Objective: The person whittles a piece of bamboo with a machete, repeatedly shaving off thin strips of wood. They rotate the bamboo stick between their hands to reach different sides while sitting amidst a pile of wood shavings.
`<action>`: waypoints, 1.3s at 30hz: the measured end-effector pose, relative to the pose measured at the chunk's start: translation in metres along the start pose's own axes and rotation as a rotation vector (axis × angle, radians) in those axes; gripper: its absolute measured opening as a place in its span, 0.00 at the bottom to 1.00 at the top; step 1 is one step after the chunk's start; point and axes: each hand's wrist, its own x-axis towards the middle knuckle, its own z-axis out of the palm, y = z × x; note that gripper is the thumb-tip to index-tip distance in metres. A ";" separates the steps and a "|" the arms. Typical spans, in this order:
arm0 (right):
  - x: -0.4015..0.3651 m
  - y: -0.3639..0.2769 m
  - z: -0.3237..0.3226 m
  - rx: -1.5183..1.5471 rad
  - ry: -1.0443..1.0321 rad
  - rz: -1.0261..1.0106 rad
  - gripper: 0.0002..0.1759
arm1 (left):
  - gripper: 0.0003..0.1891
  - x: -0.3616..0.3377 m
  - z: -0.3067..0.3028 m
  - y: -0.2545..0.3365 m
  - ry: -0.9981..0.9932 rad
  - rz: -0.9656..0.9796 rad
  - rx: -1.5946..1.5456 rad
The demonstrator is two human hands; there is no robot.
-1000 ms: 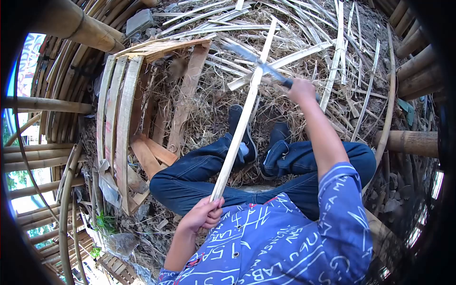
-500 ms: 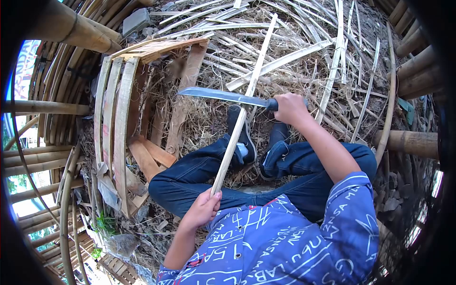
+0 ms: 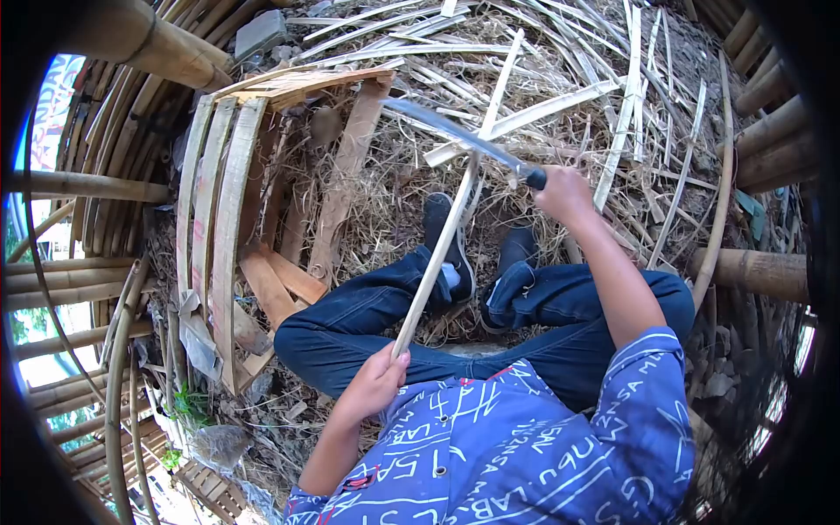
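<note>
My left hand (image 3: 376,381) is closed round the near end of a long pale bamboo strip (image 3: 435,265), close to my waist. The strip slants up and away from me, past my shoes. My right hand (image 3: 564,194) grips the dark handle of a machete (image 3: 464,136). Its long blade points to the upper left and crosses over the strip's far part, slightly blurred. A small curled shaving (image 3: 514,180) shows by the blade near the handle.
Several split bamboo strips (image 3: 628,114) and shavings litter the ground ahead. A slatted wooden crate (image 3: 236,175) lies at the left, with a grey block (image 3: 261,35) behind it. Bamboo poles (image 3: 761,266) stick in from both sides.
The machete has slid farther along the strip, away from me, and its tip has swung upward. My right hand moved slightly forward and right; my left hand stays at the strip's end.
</note>
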 end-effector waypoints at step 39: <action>-0.094 -0.057 0.054 0.062 -0.153 -0.565 0.13 | 0.10 0.016 0.017 -0.006 0.371 0.249 0.590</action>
